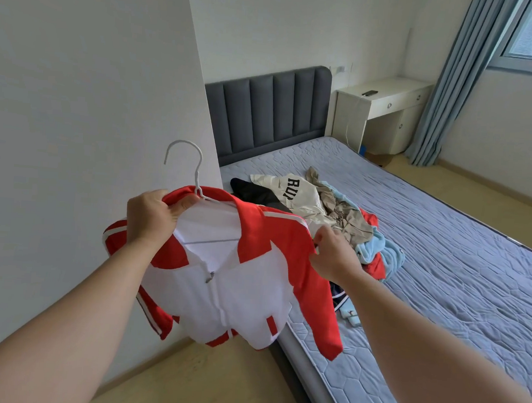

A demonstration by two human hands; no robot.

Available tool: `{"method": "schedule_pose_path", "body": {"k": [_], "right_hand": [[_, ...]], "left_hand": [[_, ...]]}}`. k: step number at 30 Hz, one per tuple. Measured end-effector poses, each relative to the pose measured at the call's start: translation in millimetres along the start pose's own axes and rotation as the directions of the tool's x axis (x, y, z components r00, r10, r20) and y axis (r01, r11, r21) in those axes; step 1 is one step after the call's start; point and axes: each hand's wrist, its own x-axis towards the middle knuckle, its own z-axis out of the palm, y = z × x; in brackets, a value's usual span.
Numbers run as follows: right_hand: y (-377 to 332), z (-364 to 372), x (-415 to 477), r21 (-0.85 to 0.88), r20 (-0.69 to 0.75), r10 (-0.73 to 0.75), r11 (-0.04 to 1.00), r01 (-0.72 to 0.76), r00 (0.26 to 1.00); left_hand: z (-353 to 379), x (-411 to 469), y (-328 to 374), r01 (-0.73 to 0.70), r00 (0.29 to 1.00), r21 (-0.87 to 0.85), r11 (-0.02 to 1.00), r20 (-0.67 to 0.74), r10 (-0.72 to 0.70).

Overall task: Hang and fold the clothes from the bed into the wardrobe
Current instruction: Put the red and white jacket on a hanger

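The red-and-white zip-front jacket is held up in the air on a thin white wire hanger, over the near corner of the bed with its quilted lilac mattress. The hems are seen hanging clear of the mattress. At 11 o'clock on the jacket the collar is gripped by the left hand, its fingers clenched round the red fabric just below the hanger's neck. At 3 o'clock the shoulder is pinched by the right hand, fingers curled on the red cloth. The hook is carried upright. At 1 o'clock from the jacket a loose heap of clothes — cream, black, beige, pale blue, red — is spread on the mattress. Beyond it, at 12 o'clock, a dark grey padded headboard is seen — and a white table just beside that, at 1 o'clock.
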Motion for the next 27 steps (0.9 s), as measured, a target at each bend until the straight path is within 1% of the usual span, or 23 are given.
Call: {"method": "schedule_pose_path", "body": {"k": [2,3,4,6,8,10,12,14,17,20,21,22,25,27], "right_hand": [[0.2,0.5,-0.6,0.158,-0.144,0.04,0.987,-0.017,0.989],[-1.6,0.4,0.6,0.206,-0.203,0.037,0.979,0.006,0.978],[-4.2,-0.1,2.5,0.226,-0.231,0.014,0.973,0.04,0.973],[-10.9,-2.6,5.9,0.223,-0.215,-0.071,0.967,0.12,0.974],[-16.9,-4.9,6.6,0.196,-0.157,-0.16,0.962,0.19,0.975],[-18.8,-4.3,6.3,0.185,-0.124,-0.209,0.955,0.23,0.97],[-17.9,-5.2,6.4,0.19,-0.182,-0.201,0.953,0.235,0.963],[-19.0,-8.1,7.1,0.197,-0.239,-0.154,0.959,0.203,0.959],[-24.2,-12.3,8.3,0.108,-0.207,-0.12,0.983,0.145,0.971],[-35.6,-16.6,4.9,0.011,-0.11,-0.074,0.997,0.075,0.991],[-42.8,-17.6,2.9,-0.037,-0.087,-0.104,0.994,0.101,0.991],[-52.1,-17.6,0.6,-0.082,-0.074,-0.166,0.984,0.16,0.983],[-87.7,-13.3,-5.2,-0.159,-0.036,-0.372,0.918,0.363,0.927],[-105.9,-9.8,-6.1,-0.203,-0.031,-0.438,0.883,0.423,0.898]], "left_hand": [[0.3,-1.7,1.7,-0.017,1.0,-0.008,1.0,0.008,0.017],[0.5,-2.2,3.3,-0.028,1.0,-0.008,1.0,0.007,0.028],[1.1,-2.8,4.7,-0.038,0.999,-0.007,0.999,0.008,0.038],[3.3,-3.5,5.5,-0.046,0.999,-0.007,0.999,0.014,0.046],[4.5,-3.3,5.4,-0.041,0.999,-0.012,0.999,0.01,0.041],[3.2,-3.2,7.1,-0.04,0.999,-0.014,0.999,0.004,0.04],[0.2,-3.5,10.3,-0.052,0.999,-0.013,0.999,0.0,0.052],[-2.6,-4.1,13.6,-0.037,0.999,-0.015,0.999,0.008,0.037],[-2.5,-7.7,19.1,-0.014,1.0,-0.038,0.999,0.009,0.014],[-0.2,-11.9,26.2,0.008,1.0,-0.095,0.995,0.021,-0.007],[1.3,-13.0,28.7,0.015,1.0,-0.111,0.994,0.025,-0.012],[3.7,-13.7,31.5,0.016,0.999,-0.122,0.992,0.034,-0.012],[10.3,-14.7,45.4,0.007,0.997,-0.147,0.989,0.074,0.004],[12.1,-14.7,57.0,-0.006,0.996,-0.158,0.987,0.092,0.021]]}}
